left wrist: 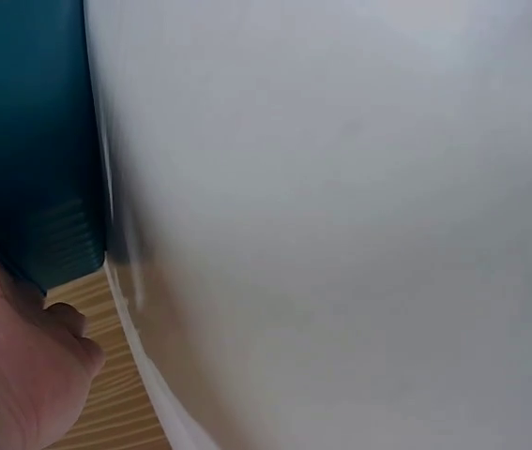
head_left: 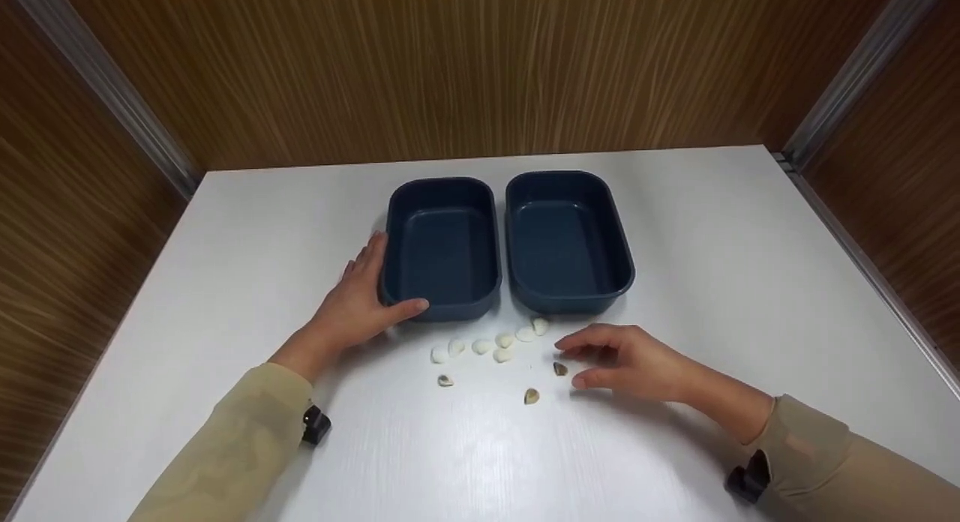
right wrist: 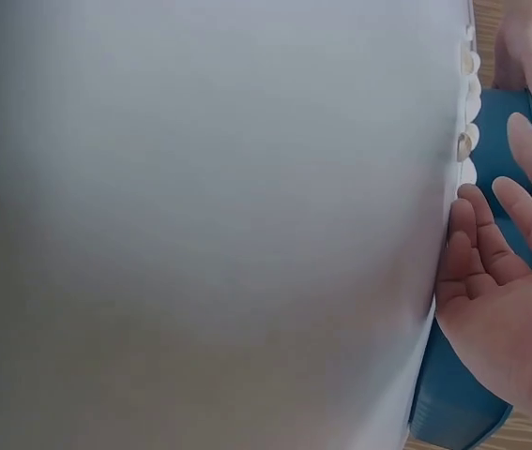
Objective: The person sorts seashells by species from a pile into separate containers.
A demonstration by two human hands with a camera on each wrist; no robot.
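Two dark blue rectangular bins stand side by side in the head view. My left hand (head_left: 356, 304) rests against the near left corner of the left bin (head_left: 476, 310), fingers along its side and thumb across its near rim. Several small white shells (head_left: 481, 346) lie in a loose row in front of the bins. Nearer to me are three brownish shells: one at the left (head_left: 445, 381), another in the middle (head_left: 532, 396), and a dark shell (head_left: 560, 369). My right hand (head_left: 630, 363) hovers beside that dark shell, thumb and fingers apart, holding nothing visible.
The right bin (head_left: 570, 304) stands just behind the right hand, a narrow gap from the left bin. All rests on a white table (head_left: 712, 229). Wood-grain panels (head_left: 480, 72) rise behind and at both sides.
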